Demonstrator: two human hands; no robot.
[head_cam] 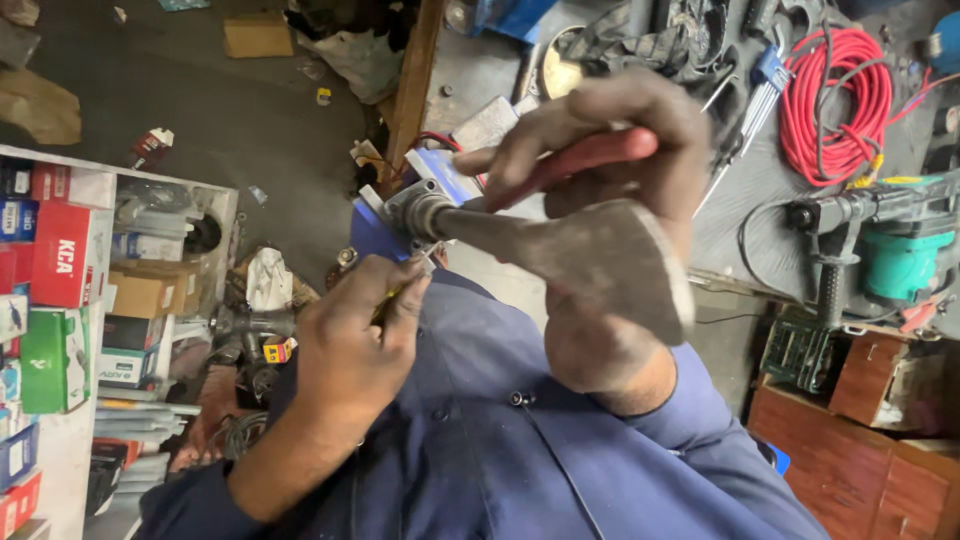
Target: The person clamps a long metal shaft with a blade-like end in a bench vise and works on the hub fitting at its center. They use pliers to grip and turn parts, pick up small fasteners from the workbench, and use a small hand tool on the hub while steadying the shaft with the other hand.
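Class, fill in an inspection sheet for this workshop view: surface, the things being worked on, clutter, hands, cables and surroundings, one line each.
Surface: grey workbench, crowded with tools.
Job's things: red-handled pliers and a worn metal cone at a small blue-and-grey motor part; a thin yellow-handled tool.
Clutter: screwdrivers, round tin.
Hands: right hand grips the pliers; left hand pinches the thin tool at the part.
Cables: coiled red cable; black cord by the green drill.
Surroundings: shelf of boxes, wooden crates, littered floor.
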